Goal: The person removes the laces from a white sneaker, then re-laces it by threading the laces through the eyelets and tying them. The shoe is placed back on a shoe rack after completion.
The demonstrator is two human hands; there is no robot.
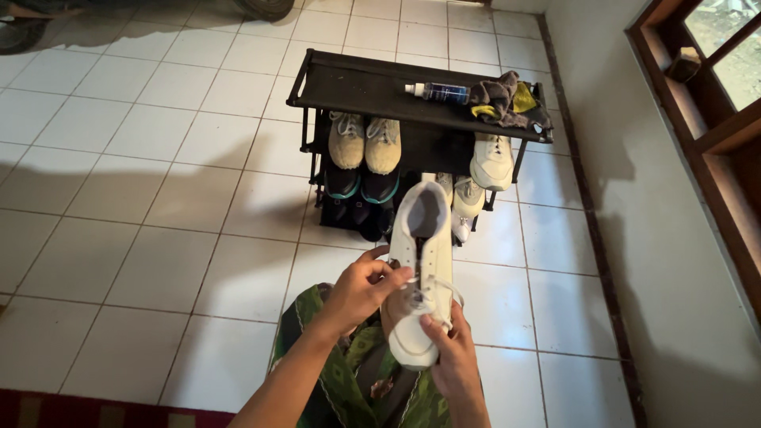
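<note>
Lacing step: left hand (361,289) pinched the white sneaker's (418,273) lace; right hand (453,361) gripped its toe, so steadiness seemed needed next.

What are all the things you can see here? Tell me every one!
white shoe: 1, white with white laces, held up in both hands above the lap
shoe rack: 1, black, on the tiled floor against the wall
beige shoes: 1 pair, tan, on the rack's upper shelf, left
dark shoes: 1 pair, black with teal trim, on the shelf below the beige pair
other white shoes: about 3, white, on the rack's right side
spray bottle: 1, blue with white cap, lying on top of the rack
cloths: a heap, grey and yellow, on top of the rack, right end
window frame: 1, brown wood, right wall
green patterned cloth: 1, over the lap
left hand: fingers at the laces
right hand: gripping the shoe's toe end
</note>
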